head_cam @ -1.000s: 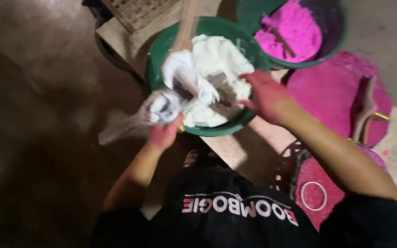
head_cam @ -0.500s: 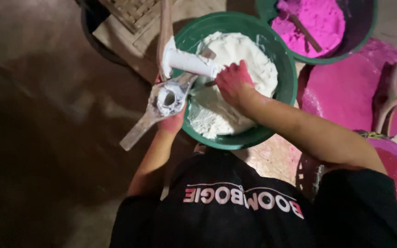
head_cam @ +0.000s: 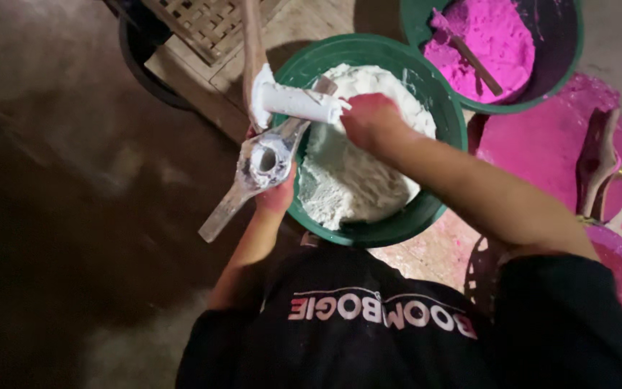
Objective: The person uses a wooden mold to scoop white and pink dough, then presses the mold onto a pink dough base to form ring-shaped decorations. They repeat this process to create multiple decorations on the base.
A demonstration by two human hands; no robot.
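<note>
over the round green plastic basin of white powder (head_cam: 368, 180), my left hand (head_cam: 276, 189) is closed around a powder-caked tubular mould with an open round mouth (head_cam: 264, 160), held just outside the basin's near rim with its flat handle slanting down to the left. my right hand (head_cam: 370, 119) reaches across the heap, fingers curled on the end of a white, powder-coated cylinder (head_cam: 298, 103) lying level above the mould. a wooden stick (head_cam: 252, 43) leans at the basin's far rim. beyond sits a second green basin holding pink powder (head_cam: 484, 36), and pink powder stains the floor (head_cam: 541, 144) beside it. to do this well, i judge the mould's mouth should stay level and over the basin so spill falls back in, with the cylinder kept square to it.
</note>
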